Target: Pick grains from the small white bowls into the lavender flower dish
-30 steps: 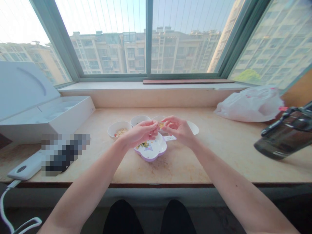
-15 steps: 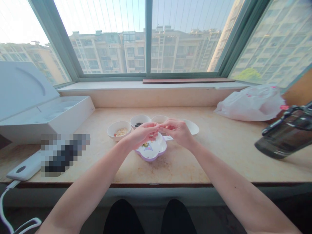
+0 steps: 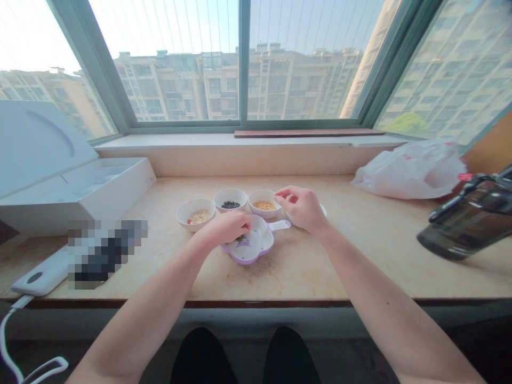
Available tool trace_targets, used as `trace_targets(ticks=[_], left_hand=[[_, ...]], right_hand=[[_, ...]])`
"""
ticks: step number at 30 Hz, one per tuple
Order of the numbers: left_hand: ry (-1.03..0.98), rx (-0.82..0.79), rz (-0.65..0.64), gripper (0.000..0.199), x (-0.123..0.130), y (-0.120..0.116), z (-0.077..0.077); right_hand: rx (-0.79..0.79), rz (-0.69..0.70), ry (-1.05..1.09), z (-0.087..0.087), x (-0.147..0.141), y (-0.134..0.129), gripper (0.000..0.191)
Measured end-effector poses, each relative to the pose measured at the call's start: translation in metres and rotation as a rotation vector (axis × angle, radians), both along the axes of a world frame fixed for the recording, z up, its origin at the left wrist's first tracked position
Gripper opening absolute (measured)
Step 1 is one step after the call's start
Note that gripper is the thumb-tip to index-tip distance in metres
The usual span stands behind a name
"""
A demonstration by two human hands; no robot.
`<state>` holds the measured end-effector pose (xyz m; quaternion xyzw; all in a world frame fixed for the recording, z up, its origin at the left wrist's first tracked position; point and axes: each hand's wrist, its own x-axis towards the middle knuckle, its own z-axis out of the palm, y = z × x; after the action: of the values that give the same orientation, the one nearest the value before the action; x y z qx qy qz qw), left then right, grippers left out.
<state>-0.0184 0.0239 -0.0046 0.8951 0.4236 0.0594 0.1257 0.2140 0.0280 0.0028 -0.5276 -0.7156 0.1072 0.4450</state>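
Note:
My left hand is over a white, lilac-edged shaped dish, its fingers closed and pointing down at a small heap of greenish beans. Whatever it pinches is hidden. My right hand hangs at the right edge of a bowl of yellow kernels, thumb and fingers drawn together; I cannot make out anything in them. Behind that hand a white dish shows only at its rim. The shaped dish has a lilac-edged handle pointing right.
Left of these stand a bowl of black beans and a bowl of pale, nut-like pieces. A white box and a power bank lie left. A plastic bag and a dark jug stand right.
My hands, together above the dish before, have parted. The left has dropped to the beans in the dish; the right has moved right, uncovering the bowl of yellow kernels and the handle.

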Motion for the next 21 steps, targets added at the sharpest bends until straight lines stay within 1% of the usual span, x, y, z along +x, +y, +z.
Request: trace_targets(ticks=[2, 4, 5, 7, 10, 12, 17, 21], left_hand=[[0.043, 0.004, 0.005, 0.018, 0.002, -0.001, 0.000], [0.047, 0.021, 0.030, 0.017, 0.004, -0.003, 0.002], [0.039, 0.037, 0.040, 0.015, 0.005, -0.004, 0.003], [0.014, 0.078, 0.047, 0.015, 0.005, -0.005, 0.004], [-0.025, 0.130, 0.048, 0.023, 0.005, -0.006, 0.004], [-0.028, 0.152, 0.049, 0.026, 0.006, -0.006, 0.002], [0.036, 0.190, 0.050, 0.023, 0.010, -0.005, -0.001], [0.065, 0.200, 0.045, 0.020, 0.011, -0.003, -0.002]], right_hand=[[0.012, -0.166, -0.118, 0.002, 0.008, 0.006, 0.019], [-0.028, -0.317, -0.214, 0.004, 0.016, 0.011, 0.022], [-0.064, -0.379, -0.252, 0.004, 0.020, 0.012, 0.023], [-0.145, -0.452, -0.326, 0.003, 0.025, 0.014, 0.024], [-0.247, -0.471, -0.414, 0.001, 0.029, 0.015, 0.026], [-0.280, -0.461, -0.444, -0.001, 0.030, 0.016, 0.026], [-0.314, -0.455, -0.446, -0.003, 0.032, 0.019, 0.024], [-0.306, -0.448, -0.413, -0.003, 0.030, 0.018, 0.027]])
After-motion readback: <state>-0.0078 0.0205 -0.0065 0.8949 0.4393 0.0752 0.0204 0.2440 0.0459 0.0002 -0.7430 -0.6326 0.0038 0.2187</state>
